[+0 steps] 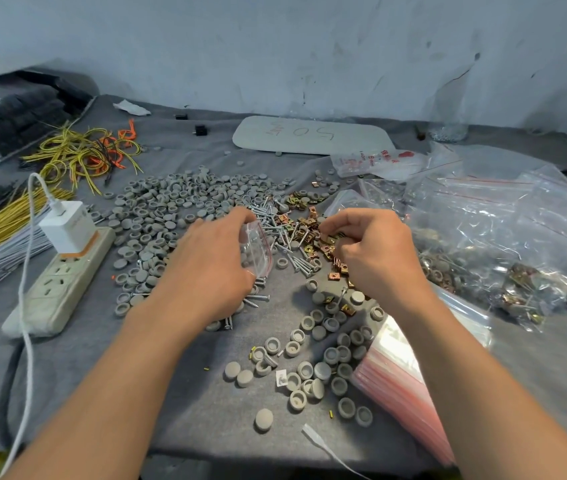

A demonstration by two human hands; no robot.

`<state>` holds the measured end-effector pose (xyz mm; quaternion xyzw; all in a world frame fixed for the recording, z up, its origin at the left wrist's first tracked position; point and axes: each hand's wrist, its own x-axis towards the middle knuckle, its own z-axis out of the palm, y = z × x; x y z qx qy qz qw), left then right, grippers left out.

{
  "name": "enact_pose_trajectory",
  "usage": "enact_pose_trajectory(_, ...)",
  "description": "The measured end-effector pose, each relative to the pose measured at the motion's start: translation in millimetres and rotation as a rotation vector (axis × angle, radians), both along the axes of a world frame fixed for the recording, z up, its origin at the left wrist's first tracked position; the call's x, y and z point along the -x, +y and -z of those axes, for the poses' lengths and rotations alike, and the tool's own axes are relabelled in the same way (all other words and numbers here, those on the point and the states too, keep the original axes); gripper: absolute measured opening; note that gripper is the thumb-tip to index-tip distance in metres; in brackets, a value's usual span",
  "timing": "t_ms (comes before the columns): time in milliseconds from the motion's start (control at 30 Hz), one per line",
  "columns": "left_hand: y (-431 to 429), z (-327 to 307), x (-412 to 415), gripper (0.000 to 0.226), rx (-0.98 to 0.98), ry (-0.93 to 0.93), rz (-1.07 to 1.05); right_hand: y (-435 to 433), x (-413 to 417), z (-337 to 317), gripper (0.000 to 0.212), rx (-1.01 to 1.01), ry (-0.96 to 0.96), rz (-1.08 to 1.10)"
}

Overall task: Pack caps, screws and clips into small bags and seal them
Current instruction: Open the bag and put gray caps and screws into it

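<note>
My left hand (211, 261) grips a small clear zip bag (257, 249) with a red seal strip; grey caps show inside it. To its right, my right hand (375, 251) has its fingers curled over a pile of brass-coloured clips (306, 225), pinching among them; what it holds is hidden. Silver screws (292, 251) lie scattered between the two hands. Grey round caps (178, 202) cover the cloth beyond my left hand, and more caps (323, 362) lie near the front.
A stack of empty red-strip bags (403, 382) lies at the front right. Filled clear bags (503, 237) pile up on the right. A power strip (63, 282) with a white charger (67, 226) sits left, with yellow wires (81, 154) behind it.
</note>
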<state>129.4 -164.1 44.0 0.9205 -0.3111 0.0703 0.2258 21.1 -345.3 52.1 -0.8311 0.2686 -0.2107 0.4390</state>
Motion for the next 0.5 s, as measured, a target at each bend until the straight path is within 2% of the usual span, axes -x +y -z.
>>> enact_pose_trajectory(233,-3,0,7,0.07,0.002,0.024,0.005,5,-1,-1,0.047,-0.069,-0.079,-0.046)
enact_pose_trajectory(367,-4,-1,11,0.063,0.002,0.014,0.02,8,-1,-1,0.045,-0.104,-0.104,-0.068)
enact_pose_trajectory(500,-4,-4,12,0.063,0.001,0.025,0.023,11,-1,0,0.041,-0.131,-0.056,-0.092)
